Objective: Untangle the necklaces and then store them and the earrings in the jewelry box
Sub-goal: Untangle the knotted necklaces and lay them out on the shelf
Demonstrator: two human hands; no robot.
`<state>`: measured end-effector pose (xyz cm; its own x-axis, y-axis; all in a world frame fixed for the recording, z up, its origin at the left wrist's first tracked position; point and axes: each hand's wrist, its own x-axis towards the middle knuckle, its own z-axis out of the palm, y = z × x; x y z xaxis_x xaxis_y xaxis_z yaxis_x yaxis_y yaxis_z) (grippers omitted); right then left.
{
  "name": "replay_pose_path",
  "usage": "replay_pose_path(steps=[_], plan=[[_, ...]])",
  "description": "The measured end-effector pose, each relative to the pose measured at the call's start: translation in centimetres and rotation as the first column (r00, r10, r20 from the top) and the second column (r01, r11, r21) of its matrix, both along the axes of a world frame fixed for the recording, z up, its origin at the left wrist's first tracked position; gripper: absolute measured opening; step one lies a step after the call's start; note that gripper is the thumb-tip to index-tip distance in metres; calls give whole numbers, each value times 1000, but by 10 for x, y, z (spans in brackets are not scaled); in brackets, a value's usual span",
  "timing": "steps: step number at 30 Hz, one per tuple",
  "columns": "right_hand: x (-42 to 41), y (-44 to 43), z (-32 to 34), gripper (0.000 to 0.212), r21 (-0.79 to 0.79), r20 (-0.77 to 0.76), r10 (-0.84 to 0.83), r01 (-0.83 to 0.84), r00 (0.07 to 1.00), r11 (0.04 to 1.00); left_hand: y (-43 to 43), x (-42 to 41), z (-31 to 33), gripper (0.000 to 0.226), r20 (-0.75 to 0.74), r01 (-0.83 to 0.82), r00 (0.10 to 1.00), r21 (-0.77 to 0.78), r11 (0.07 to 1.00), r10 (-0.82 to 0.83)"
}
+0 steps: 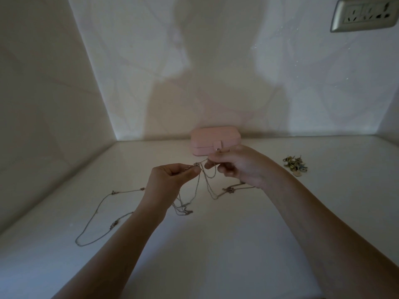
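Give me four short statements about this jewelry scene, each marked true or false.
1. The jewelry box is closed. True.
2. Both the left hand and the right hand pinch the necklaces. True.
3. The earrings are inside the box. False: they lie in a pile on the table, right of the box.
4. The necklaces hang wholly clear of the table. False: a long loop rests on it at the left.

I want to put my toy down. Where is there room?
Bare table: left of the pink box, and the near part between the arms. Crowded in the middle, where left hand and right hand pinch the tangled necklaces.
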<state>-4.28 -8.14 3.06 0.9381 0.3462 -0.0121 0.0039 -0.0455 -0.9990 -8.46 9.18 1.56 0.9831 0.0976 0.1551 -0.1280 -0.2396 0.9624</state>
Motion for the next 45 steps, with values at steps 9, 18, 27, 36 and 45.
replay_pose_path(steps=[9, 18, 27, 36, 45], plan=[[-4, -4, 4, 20, -90, 201, 0, 19, 980, 996, 8, 8, -5, 7, -44, -16, 999, -21, 1000, 15], [-8, 4, -1, 12, -367, 549, -3, 244, 836, 897, 5, 6, -4, 7, -42, 43, 998, 55, 998, -40], [-5, 4, -4, 23, -512, 620, 86, 319, 780, 798, 8, 9, -7, 4, -50, 1, 999, 65, 998, 3], [-9, 12, -8, 56, -660, 430, 215, 143, 877, 737, 5, 7, -5, 3, -25, 50, 998, 58, 997, -49], [-9, 13, -9, 42, -627, 570, 98, 354, 816, 694, 5, 3, -2, 15, -38, 61, 997, 43, 997, -59]])
